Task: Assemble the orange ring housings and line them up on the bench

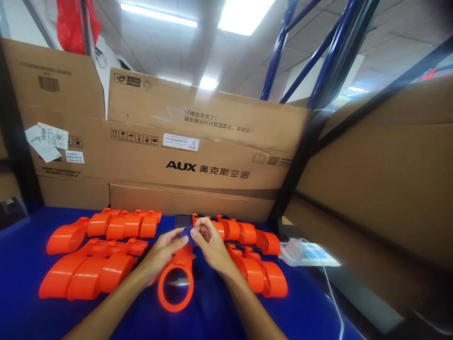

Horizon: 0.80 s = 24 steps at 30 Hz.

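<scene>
An orange plastic part [184, 257] with a round ring at its lower end hangs between my hands, the ring facing me. At its upper end sits a small blue piece [186, 233]. My left hand [164, 250] is closed around the upper part of the orange piece from the left, its thumb by the blue piece. With thumb and fingers pinched together, my right hand [210, 243] grips the blue piece from the right. The fingers hide much of where the blue and orange parts meet.
Rows of similar orange parts lie on the blue surface, at left [85, 278] and right [274, 279]. A dark phone-like device [183, 220] is behind my hands. A white power strip [322, 255] with a cable stands at right. Cardboard [141, 198] walls the back.
</scene>
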Motion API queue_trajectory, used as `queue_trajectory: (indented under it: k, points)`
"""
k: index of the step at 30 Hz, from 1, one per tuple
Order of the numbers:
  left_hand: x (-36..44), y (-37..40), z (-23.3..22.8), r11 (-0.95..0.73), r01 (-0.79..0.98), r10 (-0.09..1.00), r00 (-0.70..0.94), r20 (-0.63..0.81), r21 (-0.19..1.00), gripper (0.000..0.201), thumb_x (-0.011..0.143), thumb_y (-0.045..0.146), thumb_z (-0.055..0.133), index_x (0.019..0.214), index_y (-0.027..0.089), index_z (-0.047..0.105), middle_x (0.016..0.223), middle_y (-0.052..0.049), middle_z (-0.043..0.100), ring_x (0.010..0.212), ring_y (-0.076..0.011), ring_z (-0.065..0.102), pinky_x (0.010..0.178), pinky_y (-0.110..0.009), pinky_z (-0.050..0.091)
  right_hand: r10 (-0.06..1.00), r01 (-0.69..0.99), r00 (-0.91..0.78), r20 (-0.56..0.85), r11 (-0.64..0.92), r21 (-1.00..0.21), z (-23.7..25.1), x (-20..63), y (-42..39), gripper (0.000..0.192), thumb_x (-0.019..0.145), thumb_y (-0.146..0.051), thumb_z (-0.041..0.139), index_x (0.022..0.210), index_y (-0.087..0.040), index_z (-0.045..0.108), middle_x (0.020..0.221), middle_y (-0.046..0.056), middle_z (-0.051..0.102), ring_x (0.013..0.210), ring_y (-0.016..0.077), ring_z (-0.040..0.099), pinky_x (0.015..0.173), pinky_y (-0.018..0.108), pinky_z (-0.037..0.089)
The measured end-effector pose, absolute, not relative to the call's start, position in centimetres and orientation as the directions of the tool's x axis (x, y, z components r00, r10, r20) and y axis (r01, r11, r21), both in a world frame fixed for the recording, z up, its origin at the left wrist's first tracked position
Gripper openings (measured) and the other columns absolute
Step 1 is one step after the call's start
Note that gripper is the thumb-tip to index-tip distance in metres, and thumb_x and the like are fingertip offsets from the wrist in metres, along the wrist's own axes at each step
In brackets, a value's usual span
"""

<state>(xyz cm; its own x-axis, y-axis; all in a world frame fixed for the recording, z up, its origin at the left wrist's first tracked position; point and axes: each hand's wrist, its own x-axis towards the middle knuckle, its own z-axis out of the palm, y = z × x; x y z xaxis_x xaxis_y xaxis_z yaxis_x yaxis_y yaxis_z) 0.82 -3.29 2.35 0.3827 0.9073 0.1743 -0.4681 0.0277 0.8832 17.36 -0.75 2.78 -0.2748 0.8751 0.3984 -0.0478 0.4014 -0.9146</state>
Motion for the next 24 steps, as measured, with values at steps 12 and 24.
queue_trajectory:
  k: [12, 24]
  points:
    - [-0.2, -2.2, 2.6, 0.094, -0.591, 0.983, 0.181, 0.018, 0.801, 0.039, 0.079, 0.04, 0.074, 0.105, 0.012, 0.065, 0.087, -0.014, 0.078, 0.067, -0.0276, 0.075, 0.054, -0.032, 0.057, 0.912, 0.835, -0.352, 0.21, 0.407, -0.369, 6.1, 20.8, -3.6, 0.017, 0.088, -0.039, 0.06, 0.084, -0.023, 0.061, 0.072, 0.002, 0.063, 0.067, 0.0198, 0.059, 0.061, 0.029, 0.035]
    - [0.0, -2.1, 1.4, 0.107, -0.6, 0.972, 0.231, 0.043, 0.793, 0.036, 0.078, 0.034, 0.077, 0.106, 0.017, 0.064, 0.096, -0.014, 0.078, 0.081, -0.0289, 0.076, 0.067, -0.035, 0.06, 0.924, 0.916, -0.382, -0.018, 0.377, -0.135, 5.6, 21.1, -4.7, 0.022, 0.07, -0.013, 0.064, 0.089, -0.024, 0.067, 0.081, 0.005, 0.069, 0.075, 0.0215, 0.063, 0.057, 0.027, 0.029]
